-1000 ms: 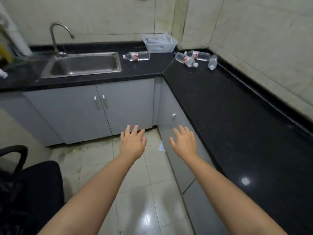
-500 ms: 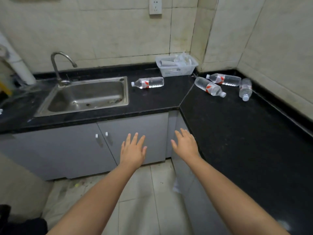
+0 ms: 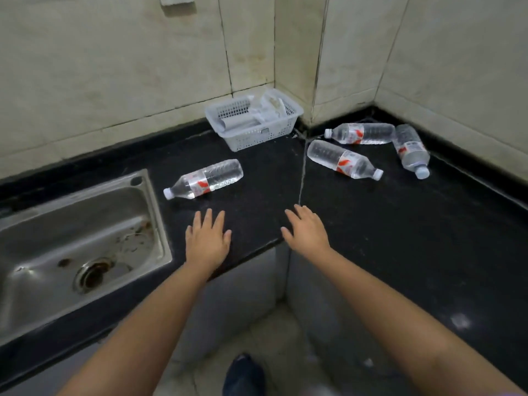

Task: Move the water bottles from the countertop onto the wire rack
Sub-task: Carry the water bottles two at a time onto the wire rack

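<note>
While both hands hover palm-down over the front edge of a black countertop (image 3: 257, 212), four clear water bottles lie on their sides on the stone beyond them. Farthest left, outboard of the left hand (image 3: 206, 241), sits a stainless steel sink (image 3: 83, 241) with a stained drain. That left hand is spread flat, fingers straight and slightly fanned, gripping nothing. Just ahead of its fingertips lies the nearest bottle (image 3: 204, 180), white cap pointing toward the sink, red-and-white label facing up. Farther back, ahead of the gap between the two hands, a white plastic basket (image 3: 257, 132) rests against the tiled wall (its contents are pale and hard to make out). The right hand (image 3: 307, 231) is likewise open and empty, fingers extended near the seam where the two counter slabs meet. Ahead of it and to its right, a second bottle (image 3: 344, 160) lies at an angle, cap toward the right. Behind that, a third bottle (image 3: 361, 133) lies along the back wall in the corner, its base touching or nearly touching the fourth bottle (image 3: 411, 150), which is farthest right, cap pointing toward the viewer. Between the forearms below, a dark shoe (image 3: 243, 375) shows on the floor.
</note>
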Demonstrator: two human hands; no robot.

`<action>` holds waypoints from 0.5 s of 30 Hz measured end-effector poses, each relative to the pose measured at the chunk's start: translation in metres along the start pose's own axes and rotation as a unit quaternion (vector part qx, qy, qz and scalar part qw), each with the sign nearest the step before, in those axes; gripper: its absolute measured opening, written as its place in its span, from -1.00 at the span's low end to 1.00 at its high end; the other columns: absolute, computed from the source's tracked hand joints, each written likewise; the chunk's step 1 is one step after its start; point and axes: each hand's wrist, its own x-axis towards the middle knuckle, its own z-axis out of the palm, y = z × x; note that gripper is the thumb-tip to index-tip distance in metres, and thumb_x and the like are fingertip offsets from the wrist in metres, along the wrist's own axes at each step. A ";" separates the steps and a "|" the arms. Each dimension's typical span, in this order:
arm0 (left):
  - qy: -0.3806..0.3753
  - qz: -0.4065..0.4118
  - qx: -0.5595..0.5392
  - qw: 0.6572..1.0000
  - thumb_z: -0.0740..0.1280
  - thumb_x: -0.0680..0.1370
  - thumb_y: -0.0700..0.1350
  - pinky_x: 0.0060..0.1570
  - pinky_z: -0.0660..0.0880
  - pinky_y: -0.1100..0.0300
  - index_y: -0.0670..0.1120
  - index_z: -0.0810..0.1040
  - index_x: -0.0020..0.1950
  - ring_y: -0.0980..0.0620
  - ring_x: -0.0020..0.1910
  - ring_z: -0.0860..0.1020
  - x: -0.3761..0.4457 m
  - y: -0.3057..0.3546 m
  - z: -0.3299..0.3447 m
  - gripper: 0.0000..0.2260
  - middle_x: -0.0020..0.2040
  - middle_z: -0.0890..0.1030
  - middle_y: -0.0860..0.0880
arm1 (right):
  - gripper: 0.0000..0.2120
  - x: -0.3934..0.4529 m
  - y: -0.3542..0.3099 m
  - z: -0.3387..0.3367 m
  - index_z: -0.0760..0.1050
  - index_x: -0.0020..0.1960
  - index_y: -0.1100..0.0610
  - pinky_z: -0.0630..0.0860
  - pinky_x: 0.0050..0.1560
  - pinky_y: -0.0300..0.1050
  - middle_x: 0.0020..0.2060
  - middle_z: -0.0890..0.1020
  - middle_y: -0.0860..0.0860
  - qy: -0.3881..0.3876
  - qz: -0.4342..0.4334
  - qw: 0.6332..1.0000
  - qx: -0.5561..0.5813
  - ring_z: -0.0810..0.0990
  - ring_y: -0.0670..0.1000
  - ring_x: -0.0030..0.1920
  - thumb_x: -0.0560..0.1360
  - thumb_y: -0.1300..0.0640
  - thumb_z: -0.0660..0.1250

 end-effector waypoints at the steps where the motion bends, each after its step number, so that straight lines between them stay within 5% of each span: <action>1: -0.010 0.016 0.013 1.000 0.04 0.62 0.04 0.46 0.05 -0.07 -0.04 0.04 0.51 -0.15 0.52 -0.04 0.024 -0.002 -0.003 -0.52 0.54 0.05 -0.10 | -0.51 0.016 0.001 -0.003 0.15 0.46 0.14 0.07 0.49 0.02 0.49 0.16 0.13 0.004 0.027 1.000 0.015 0.08 0.11 0.50 0.58 0.01 0.11; 7: -0.005 0.092 0.043 0.995 0.16 0.57 0.06 0.45 0.13 -0.10 -0.11 0.15 0.47 -0.24 0.47 0.10 0.162 0.007 -0.020 -0.48 0.49 0.17 -0.20 | -0.52 0.083 0.042 -0.019 0.22 0.43 0.17 0.10 0.48 -0.02 0.45 0.24 0.16 0.040 0.159 0.984 0.063 0.15 0.13 0.48 0.56 0.04 0.17; 12: -0.035 0.030 0.007 0.999 0.19 0.53 0.17 0.44 0.09 -0.11 -0.08 0.12 0.48 -0.18 0.49 0.10 0.237 0.012 -0.013 -0.39 0.50 0.15 -0.17 | -0.52 0.157 0.085 -0.041 0.29 0.38 0.28 0.18 0.43 0.01 0.37 0.36 0.23 0.097 0.179 0.978 0.046 0.28 0.19 0.41 0.51 0.14 0.25; 15: -0.032 -0.013 0.020 0.999 0.19 0.49 0.25 0.37 0.20 -0.08 -0.11 0.23 0.42 -0.14 0.38 0.31 0.257 0.004 -0.006 -0.37 0.40 0.34 -0.16 | -0.47 0.214 0.104 -0.051 0.23 0.40 0.24 0.14 0.43 0.10 0.41 0.27 0.24 0.084 0.164 0.983 0.000 0.19 0.22 0.44 0.49 0.15 0.27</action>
